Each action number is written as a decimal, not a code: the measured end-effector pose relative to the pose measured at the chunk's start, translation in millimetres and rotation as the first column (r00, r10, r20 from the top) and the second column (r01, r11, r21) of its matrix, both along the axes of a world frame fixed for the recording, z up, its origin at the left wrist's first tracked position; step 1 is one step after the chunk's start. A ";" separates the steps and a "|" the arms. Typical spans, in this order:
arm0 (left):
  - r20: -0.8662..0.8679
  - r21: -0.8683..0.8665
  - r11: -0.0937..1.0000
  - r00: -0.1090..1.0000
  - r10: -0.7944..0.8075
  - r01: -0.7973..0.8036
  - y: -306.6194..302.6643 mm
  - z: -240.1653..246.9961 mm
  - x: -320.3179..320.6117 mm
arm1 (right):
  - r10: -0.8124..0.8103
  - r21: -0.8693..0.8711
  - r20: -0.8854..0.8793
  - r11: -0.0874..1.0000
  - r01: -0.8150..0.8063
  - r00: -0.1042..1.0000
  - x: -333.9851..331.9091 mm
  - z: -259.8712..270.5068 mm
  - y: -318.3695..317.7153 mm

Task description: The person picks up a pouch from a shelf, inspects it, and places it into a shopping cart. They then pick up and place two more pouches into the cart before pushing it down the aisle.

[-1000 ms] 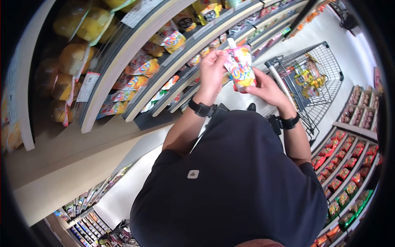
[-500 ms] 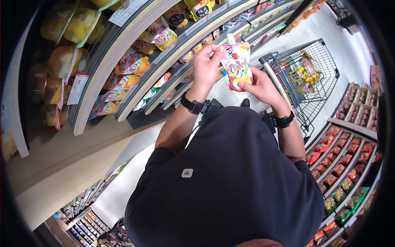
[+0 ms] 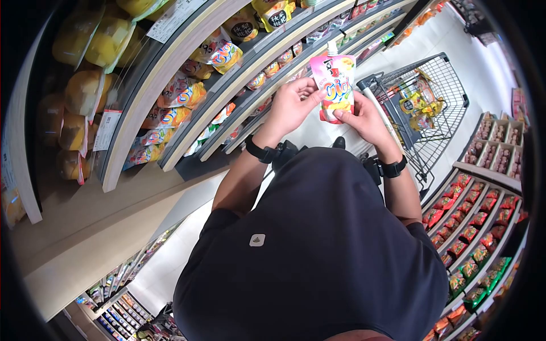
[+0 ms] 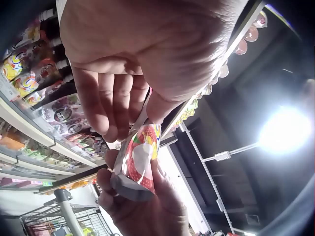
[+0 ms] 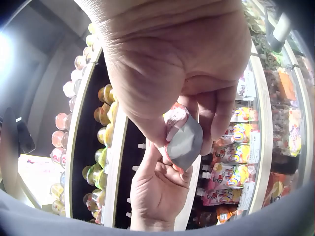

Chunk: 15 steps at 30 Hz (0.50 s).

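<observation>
Upright before my chest is a pink and white spouted jelly pouch (image 3: 336, 85) with a white cap, its printed front facing me. My right hand (image 3: 367, 120) grips its lower right side, thumb across the front. At the pouch's left edge, my left hand (image 3: 291, 108) pinches it with the thumb in front and fingers curled behind. The left wrist view shows the pouch's strawberry-printed side (image 4: 140, 160) between both hands. From the right wrist, its grey bottom gusset (image 5: 184, 142) is visible under my right fingers.
Shelves on the left hold similar jelly pouches (image 3: 179, 91) and rounded fruit cups (image 3: 85, 91). A shopping cart (image 3: 438, 102) with several yellow packs stands beyond my right hand. Racks of red packets (image 3: 463, 216) line the right side.
My left hand has slid from the pouch's upper left corner, near the spout, down to its left side. The pouch has shifted slightly up and right, with the right hand still gripping it.
</observation>
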<state>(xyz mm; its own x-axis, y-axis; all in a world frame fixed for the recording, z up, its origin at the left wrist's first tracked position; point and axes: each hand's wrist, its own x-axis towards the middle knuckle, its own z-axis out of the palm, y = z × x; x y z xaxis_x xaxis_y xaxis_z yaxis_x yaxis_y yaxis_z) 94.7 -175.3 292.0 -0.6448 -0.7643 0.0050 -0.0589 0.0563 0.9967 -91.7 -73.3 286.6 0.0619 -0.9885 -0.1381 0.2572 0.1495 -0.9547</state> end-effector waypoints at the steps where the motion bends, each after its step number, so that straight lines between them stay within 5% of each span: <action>1: -0.001 0.001 1.000 1.000 0.000 0.000 0.7 -2.4 -0.3 | 0.000 0.001 -0.001 1.000 0.000 1.000 -0.5 -1.4 -0.2; 15: -0.054 0.162 0.986 0.998 -0.028 0.037 4.4 6.2 3.5 | 0.052 0.009 0.011 0.999 -0.052 0.999 -6.0 -3.2 2.8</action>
<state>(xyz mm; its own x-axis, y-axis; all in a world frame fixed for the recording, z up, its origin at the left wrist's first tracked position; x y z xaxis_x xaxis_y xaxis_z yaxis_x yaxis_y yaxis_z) 98.1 -170.9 298.2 -0.6715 -0.7362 -0.0840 -0.0085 -0.1057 0.9944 -97.7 -70.5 283.4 0.1149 -0.9825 -0.1465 0.2595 0.1721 -0.9503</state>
